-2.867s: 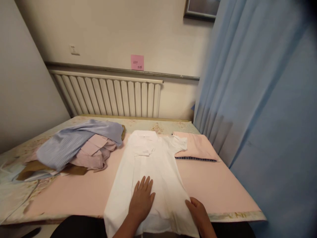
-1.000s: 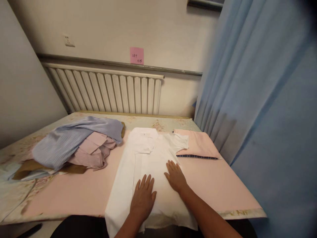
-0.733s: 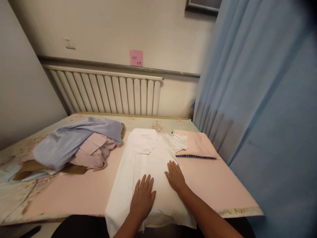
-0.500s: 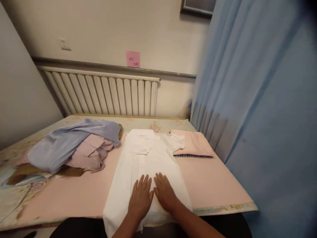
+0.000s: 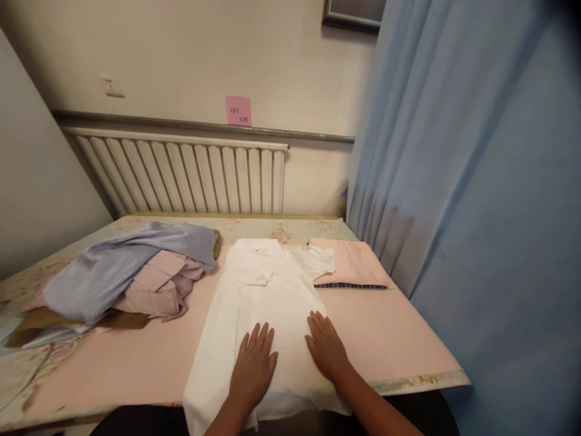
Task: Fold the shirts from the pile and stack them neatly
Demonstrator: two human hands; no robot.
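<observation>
A white short-sleeved shirt lies spread on the pink cloth of the table, collar toward the wall and hem at the front edge. One sleeve points right; the left one is folded inward across the chest. My left hand rests palm down on the lower middle of the shirt, fingers stretched out. Near the shirt's right side edge, my right hand lies flat with its fingers extended. Neither hand grips the fabric.
A heap of clothes, blue and pinkish, lies at the left. A folded pink cloth with a dark checked edge sits behind the right sleeve. A blue curtain hangs along the right side, and a radiator stands behind the table.
My right hand has slid to the right across the shirt, away from my left hand, which stays nearly in place. The view has shifted slightly.
</observation>
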